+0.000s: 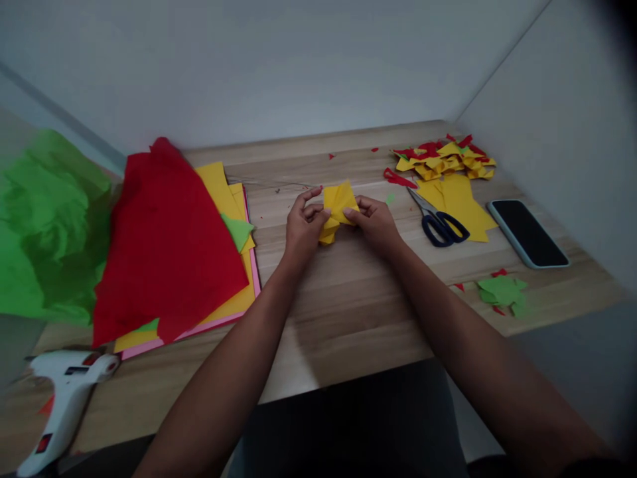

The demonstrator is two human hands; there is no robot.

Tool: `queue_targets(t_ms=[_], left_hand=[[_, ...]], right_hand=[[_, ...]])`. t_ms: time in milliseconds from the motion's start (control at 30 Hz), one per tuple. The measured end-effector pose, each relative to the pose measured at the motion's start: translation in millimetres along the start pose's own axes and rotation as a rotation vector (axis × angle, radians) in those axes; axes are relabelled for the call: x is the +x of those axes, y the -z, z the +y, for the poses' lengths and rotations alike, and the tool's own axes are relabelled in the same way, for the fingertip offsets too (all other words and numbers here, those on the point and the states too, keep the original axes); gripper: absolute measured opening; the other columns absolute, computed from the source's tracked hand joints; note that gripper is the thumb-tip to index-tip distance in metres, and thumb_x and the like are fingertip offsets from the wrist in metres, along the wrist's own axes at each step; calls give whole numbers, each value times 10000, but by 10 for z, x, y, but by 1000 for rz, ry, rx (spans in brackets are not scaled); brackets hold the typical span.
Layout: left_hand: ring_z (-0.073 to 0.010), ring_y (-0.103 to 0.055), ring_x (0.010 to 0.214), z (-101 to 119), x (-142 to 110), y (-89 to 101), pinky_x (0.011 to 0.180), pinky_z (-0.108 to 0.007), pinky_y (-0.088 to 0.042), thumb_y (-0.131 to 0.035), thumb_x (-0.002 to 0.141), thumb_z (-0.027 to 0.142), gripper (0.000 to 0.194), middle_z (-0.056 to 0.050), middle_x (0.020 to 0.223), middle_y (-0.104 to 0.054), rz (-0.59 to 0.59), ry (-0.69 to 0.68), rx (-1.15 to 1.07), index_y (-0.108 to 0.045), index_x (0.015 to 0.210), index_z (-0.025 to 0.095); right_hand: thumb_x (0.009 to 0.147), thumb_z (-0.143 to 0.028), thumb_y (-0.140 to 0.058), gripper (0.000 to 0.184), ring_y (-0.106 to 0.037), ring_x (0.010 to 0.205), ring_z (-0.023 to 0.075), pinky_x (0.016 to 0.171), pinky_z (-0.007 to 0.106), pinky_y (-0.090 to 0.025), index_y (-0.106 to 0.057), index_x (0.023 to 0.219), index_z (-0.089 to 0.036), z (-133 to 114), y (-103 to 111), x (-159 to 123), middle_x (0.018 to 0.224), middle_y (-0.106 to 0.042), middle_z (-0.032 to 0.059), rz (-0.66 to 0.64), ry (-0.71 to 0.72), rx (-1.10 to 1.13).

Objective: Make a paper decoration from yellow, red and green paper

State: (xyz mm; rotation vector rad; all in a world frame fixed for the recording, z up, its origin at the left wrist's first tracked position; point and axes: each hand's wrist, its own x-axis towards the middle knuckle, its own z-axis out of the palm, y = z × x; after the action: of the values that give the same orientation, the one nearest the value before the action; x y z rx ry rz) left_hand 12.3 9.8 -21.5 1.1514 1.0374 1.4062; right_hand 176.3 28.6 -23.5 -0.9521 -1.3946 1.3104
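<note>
A folded piece of yellow paper (337,207) is held above the middle of the wooden table (348,312). My left hand (302,227) pinches its left side, thumb and fingers closed on the paper. My right hand (374,220) grips its right side, fingers curled onto the fold. Both hands meet over the paper, a little above the tabletop.
Red sheet (166,245) lies over yellow and pink sheets at the left, crumpled green paper (47,226) beyond. A white glue gun (62,398) is at the front left. Blue-handled scissors (438,222), yellow paper (460,202), a scrap pile (445,159), a phone (527,234) and green scraps (502,292) sit right.
</note>
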Motion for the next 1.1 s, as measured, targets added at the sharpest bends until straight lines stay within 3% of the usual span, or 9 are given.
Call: queue_targets(t_ms=[133, 300, 433, 600, 933, 1100], left_hand=[[-144, -654, 700, 0, 7, 6, 654, -247, -502, -709, 754, 297, 468, -9, 811, -679, 39, -15, -26, -543, 1184, 214], [-177, -685, 838, -19, 53, 47, 740, -283, -531, -709, 770, 376, 430, -29, 897, -690, 170, -3, -67, -561, 1144, 222], [-196, -699, 875, 20, 51, 54, 768, -306, -546, -741, 751, 378, 502, -48, 944, -716, 102, 36, -76, -548, 1189, 225], [-168, -691, 733, 40, 20, 36, 688, -282, -547, -761, 676, 240, 617, -14, 850, -698, -22, 100, -23, -519, 1244, 216], [-127, -653, 650, 27, 11, 0, 624, -243, -523, -729, 680, 206, 522, 13, 782, -672, -11, 78, 5, -532, 1163, 207], [-113, -638, 651, 2, 3, -22, 628, -232, -521, -682, 668, 134, 466, 21, 772, -640, 60, 14, 64, -556, 1111, 205]], right_hand=[[709, -445, -764, 271, -634, 700, 166, 646, 283, -517, -686, 805, -204, -5, -12, 2, 771, -712, 9, 25, 12, 2], [732, -408, -745, 221, -650, 708, 171, 664, 289, -526, -701, 808, -205, 19, -2, 9, 768, -719, 9, 60, 16, -21], [713, -369, -755, 209, -672, 764, 176, 730, 300, -539, -700, 834, -207, 43, 7, 17, 826, -737, 14, 50, 34, -20], [733, -431, -756, 287, -674, 828, 195, 795, 335, -540, -730, 893, -195, 6, 14, -2, 914, -753, 37, 30, 69, -126], [726, -492, -768, 323, -667, 829, 193, 804, 334, -529, -755, 876, -207, -23, 10, -16, 925, -757, 36, 7, 80, -121], [720, -505, -769, 330, -658, 805, 195, 783, 341, -529, -752, 854, -204, -23, -4, -22, 900, -753, 38, 7, 83, -130]])
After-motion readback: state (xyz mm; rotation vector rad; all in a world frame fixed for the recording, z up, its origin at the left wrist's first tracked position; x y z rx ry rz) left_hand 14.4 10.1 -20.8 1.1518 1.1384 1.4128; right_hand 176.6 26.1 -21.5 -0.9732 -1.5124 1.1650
